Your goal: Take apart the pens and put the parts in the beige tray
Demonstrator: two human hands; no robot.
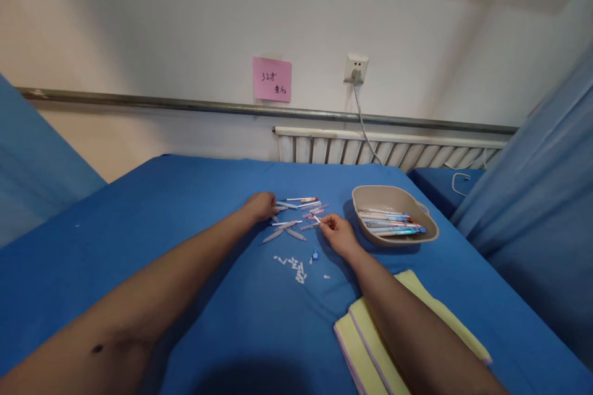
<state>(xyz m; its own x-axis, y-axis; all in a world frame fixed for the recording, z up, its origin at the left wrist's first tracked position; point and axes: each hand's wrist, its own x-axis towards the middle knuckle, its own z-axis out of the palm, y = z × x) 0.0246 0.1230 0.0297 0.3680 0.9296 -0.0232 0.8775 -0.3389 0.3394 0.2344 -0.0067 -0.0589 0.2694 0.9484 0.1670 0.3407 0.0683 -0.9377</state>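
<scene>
A desk covered with blue cloth [185, 247] carries everything. On it lie loose pen parts [296, 216], small white caps [294, 266], a beige oval plastic tray [393, 196] and yellow folded cloths [356, 333].

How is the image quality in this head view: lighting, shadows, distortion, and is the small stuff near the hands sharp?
Head view: soft, even light, no glare; a dark shadow lies on the blue table cover at the bottom edge. Wide-angle bending curves the wall rail. The pen parts between the left hand and right hand look small and soft; the pens in the beige tray blur together.
</scene>
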